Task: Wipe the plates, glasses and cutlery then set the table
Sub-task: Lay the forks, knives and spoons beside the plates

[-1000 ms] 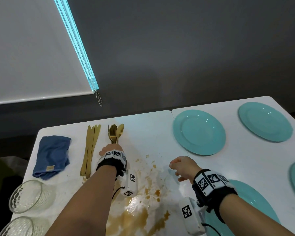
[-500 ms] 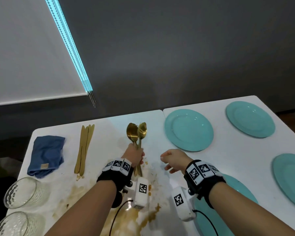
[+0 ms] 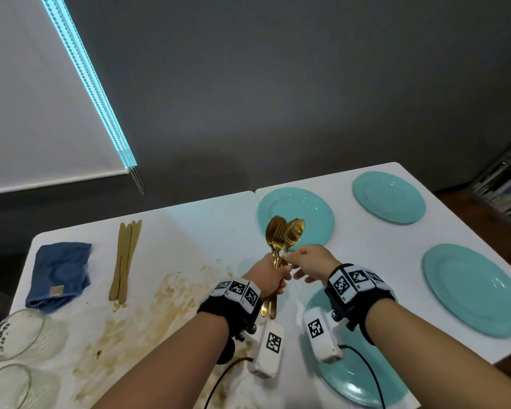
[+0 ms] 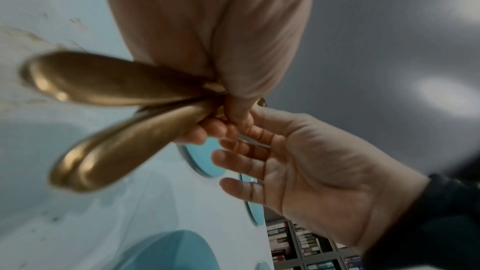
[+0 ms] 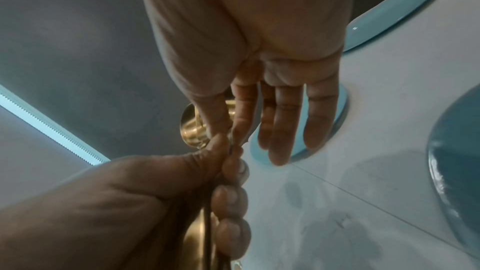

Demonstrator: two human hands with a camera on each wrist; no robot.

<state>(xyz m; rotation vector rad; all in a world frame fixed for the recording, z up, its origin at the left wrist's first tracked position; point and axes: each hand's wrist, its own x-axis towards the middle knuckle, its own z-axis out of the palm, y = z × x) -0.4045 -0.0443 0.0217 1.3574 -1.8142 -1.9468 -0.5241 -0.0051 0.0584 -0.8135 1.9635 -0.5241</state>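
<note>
1. Your left hand [image 3: 267, 274] is wrapped around a bundle of gold spoons and forks [image 3: 283, 237], held upright above the desk [image 3: 207, 228], heads up and handle ends poking out below your fist. At least two spoon bowls and one fork head show; the exact count in the bundle is hard to tell.
2. Your right hand [image 3: 309, 261] pinches one piece of the bundle just above your left fist with thumb and forefinger; the other three fingers [image 5: 285, 126] stay straight and spread.
3. Four teal plates lie on the right half of the desk: one behind the cutlery [image 3: 304, 208], one at the far right corner [image 3: 388, 197], one at the right edge [image 3: 472, 290], and one near you, partly under your right wrist [image 3: 351, 379].
4. A set of gold knives [image 3: 126, 258] lies flat on the left half of the desk, tips away from you; about three, packed side by side.
5. One folded blue cloth [image 3: 58, 273] lies left of the knives.
6. Two clear glasses stand at the near left corner, one [image 3: 18, 335] behind the other [image 3: 6, 388].
7. Brown smears [image 3: 148, 314] cover the desk between the glasses and your left arm.
</note>
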